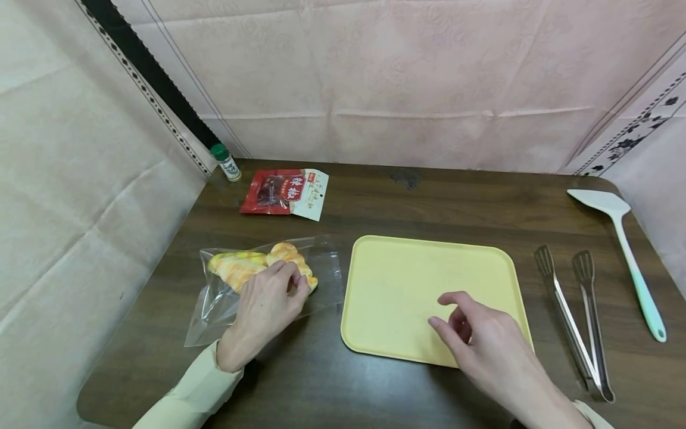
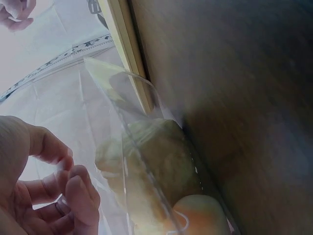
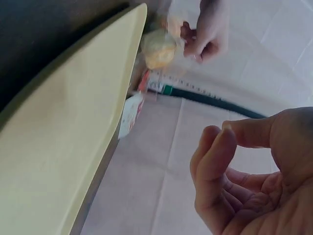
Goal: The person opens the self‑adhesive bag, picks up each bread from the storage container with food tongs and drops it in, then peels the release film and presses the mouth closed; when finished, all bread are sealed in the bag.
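Observation:
My left hand (image 1: 270, 304) is above a clear plastic bag (image 1: 209, 316) on the left of the table. Inside the bag lie pieces of golden-yellow bread (image 1: 238, 268), partly hidden by the hand. In the left wrist view, the left fingers (image 2: 80, 196) are loosely bent, thumb near the fingertips, and look apart from the bread (image 2: 156, 166); no held thing shows. Over the near right part of a pale yellow tray (image 1: 407, 274) hovers my right hand (image 1: 488, 342), fingers loosely curled. Nothing sits between its thumb and fingers in the right wrist view.
Metal tongs (image 1: 589, 333) lie right of the tray, and a spatula (image 1: 632, 262) with a mint handle lies farther right. Toward the back left are a red and white packet (image 1: 284, 192) and a small green-capped bottle (image 1: 227, 162). Cloth walls (image 1: 402, 83) border the table.

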A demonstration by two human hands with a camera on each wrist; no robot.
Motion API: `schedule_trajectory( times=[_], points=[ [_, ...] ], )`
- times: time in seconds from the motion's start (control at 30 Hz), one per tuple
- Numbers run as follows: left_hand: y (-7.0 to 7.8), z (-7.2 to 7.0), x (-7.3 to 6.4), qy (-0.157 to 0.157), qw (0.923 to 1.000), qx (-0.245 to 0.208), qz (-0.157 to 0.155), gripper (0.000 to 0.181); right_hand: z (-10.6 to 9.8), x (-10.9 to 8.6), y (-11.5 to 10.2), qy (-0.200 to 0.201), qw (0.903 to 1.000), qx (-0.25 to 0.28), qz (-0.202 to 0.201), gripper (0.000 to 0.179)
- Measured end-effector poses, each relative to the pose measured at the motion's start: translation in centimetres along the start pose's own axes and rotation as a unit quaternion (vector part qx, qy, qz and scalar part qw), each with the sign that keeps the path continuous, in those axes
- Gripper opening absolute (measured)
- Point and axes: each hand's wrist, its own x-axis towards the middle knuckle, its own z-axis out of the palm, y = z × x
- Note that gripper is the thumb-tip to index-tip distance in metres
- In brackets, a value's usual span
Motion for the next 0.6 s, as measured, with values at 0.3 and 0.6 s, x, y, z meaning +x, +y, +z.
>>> schedule_trajectory(
  times=[0.3, 0.6],
  points=[
    [0.2, -0.2, 0.2, -0.009, 1.0, -0.001, -0.004, 0.035, 3.2, 1.3, -2.9, -0.047, 0.9957, 0.076, -0.022, 0.022],
    [0.3, -0.3, 0.4, -0.024, 0.9996, -0.006, -0.015, 0.04, 7.8, 2.6, -5.7, -0.169, 0.962, 0.215, 0.008, 0.034]
  ],
)
